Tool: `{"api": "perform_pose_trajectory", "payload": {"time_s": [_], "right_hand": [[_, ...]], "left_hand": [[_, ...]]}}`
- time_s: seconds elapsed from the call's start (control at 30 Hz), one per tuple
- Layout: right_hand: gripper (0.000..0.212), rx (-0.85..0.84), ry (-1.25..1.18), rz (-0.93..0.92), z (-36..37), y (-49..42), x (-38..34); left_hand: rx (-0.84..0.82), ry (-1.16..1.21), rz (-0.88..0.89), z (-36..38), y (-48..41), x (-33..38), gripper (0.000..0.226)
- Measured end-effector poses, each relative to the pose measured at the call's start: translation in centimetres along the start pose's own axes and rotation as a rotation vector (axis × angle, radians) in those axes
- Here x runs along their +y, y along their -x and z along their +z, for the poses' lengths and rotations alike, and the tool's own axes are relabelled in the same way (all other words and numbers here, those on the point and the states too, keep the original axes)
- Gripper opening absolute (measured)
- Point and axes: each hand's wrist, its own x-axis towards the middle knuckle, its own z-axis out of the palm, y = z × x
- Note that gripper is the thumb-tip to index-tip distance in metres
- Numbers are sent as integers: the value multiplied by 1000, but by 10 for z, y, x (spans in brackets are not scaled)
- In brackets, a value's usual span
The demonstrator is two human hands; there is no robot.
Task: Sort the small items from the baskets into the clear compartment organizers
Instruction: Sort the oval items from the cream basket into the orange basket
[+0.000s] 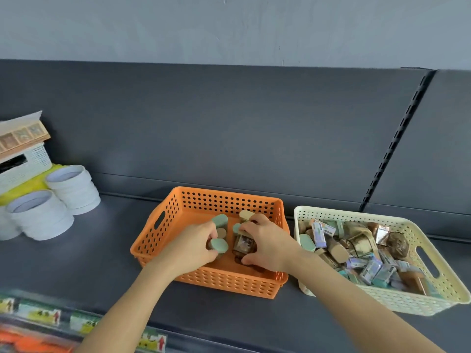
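An orange perforated basket (198,200) sits mid-shelf with several small items inside, green-capped and beige-capped. My left hand (190,247) reaches into it and grips a green-capped item (219,245). My right hand (267,242) is also inside the basket, fingers curled over a small brown bottle (243,244). Another green-capped item (220,220) and a beige-capped one (246,214) stand behind my fingers. To the right, a cream perforated basket (433,250) is packed with several small boxes, caps and brown items. No clear compartment organizer shows here.
White round lids or tubs (68,189) are stacked at the left, beside a white mesh basket (30,161) over something yellow. The dark shelf back panel (229,123) rises behind the baskets. Price labels (76,322) line the shelf's front edge.
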Motion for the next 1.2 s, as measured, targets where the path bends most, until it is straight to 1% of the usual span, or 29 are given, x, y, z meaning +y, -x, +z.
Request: {"api": "perform_pose_trajectory", "payload": {"time_s": [0.17, 0.23, 0.33, 0.4, 0.47, 0.67, 0.77, 0.87, 1.03, 1.1, 1.2], "right_hand": [[67, -29, 167, -6, 5, -4, 0], [66, -33, 204, -9, 5, -1, 1], [69, -11, 122, -6, -1, 8, 3], [71, 36, 36, 8, -9, 17, 6], [68, 100, -15, 24, -18, 28, 14], [60, 225, -55, 193, -34, 72, 52], [55, 262, -72, 263, -38, 93, 72], [58, 272, -78, 324, -41, 110, 94], [57, 288, -88, 421, -48, 131, 125], [56, 275, -89, 445, -51, 136, 136], [60, 251, -56, 487, -53, 140, 152]], "left_hand": [[-83, -9, 1, 0, -5, -2, 22], [-76, 46, 1, 0, -5, 0, 35], [-13, 123, 36, -4, -2, 7, 51], [40, 132, 82, -8, 0, 16, 56], [77, 117, 127, -8, 2, 27, 59], [86, 93, 221, -2, -6, 64, 59], [69, 46, 265, 7, -13, 84, 61], [52, 10, 326, 16, -20, 106, 63], [-6, 16, 399, 28, -33, 142, 61], [-36, 23, 418, 34, -40, 152, 61], [-83, -1, 438, 43, -49, 165, 63]]}}
